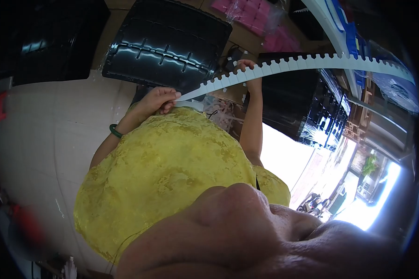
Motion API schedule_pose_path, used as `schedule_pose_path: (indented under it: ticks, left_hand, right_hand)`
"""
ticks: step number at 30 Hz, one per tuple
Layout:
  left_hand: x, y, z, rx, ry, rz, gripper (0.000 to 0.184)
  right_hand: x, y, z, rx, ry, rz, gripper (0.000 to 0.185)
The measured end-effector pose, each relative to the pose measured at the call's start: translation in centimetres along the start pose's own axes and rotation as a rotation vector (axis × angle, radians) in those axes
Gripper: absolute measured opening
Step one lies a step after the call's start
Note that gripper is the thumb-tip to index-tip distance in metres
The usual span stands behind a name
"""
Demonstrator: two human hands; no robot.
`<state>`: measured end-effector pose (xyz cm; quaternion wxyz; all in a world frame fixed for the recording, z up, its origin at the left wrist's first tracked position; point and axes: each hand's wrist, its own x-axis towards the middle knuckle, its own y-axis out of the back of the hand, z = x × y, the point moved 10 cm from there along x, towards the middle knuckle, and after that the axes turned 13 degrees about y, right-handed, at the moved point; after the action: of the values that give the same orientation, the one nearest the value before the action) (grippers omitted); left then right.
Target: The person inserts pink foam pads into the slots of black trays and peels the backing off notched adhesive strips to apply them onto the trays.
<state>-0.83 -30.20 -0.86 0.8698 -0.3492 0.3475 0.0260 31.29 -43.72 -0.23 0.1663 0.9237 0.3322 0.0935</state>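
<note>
A long white strip with square notches along one edge stretches in a curve from the middle of the view to the far right. My left hand pinches its narrow end between thumb and fingers; a green bangle circles that wrist. Farther along, my right hand is closed on the strip, partly hidden behind it, with fingertips showing over the notched edge. Close below the hands is a bunch of pale, tangled strips or ties, too unclear to name.
A black moulded plastic tray lies beyond my left hand. Stacked shiny black trays stand right of my right arm. Pink moulded pieces in clear film lie at the back. Another white curved strip and blue parts are at upper right.
</note>
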Motion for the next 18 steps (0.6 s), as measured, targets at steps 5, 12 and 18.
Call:
schedule_pose_path:
  ticks: [5, 12, 18]
  left_hand:
    - [-0.2, -0.2, -1.3, -0.039, 0.023, -0.011, 0.029]
    - [0.3, -1.2, -2.0, 0.049, 0.059, -0.014, 0.027]
    - [-0.6, 0.5, -0.8, 0.064, -0.012, 0.034, 0.028]
  right_hand:
    - [-4.4, 1.5, 1.0, -0.109, -0.005, 0.003, 0.020]
    - [6.6, -5.3, -4.1, -0.317, 0.313, -0.019, 0.019]
    - [13.1, -8.9, -4.2, -0.564, 0.568, 0.004, 0.019]
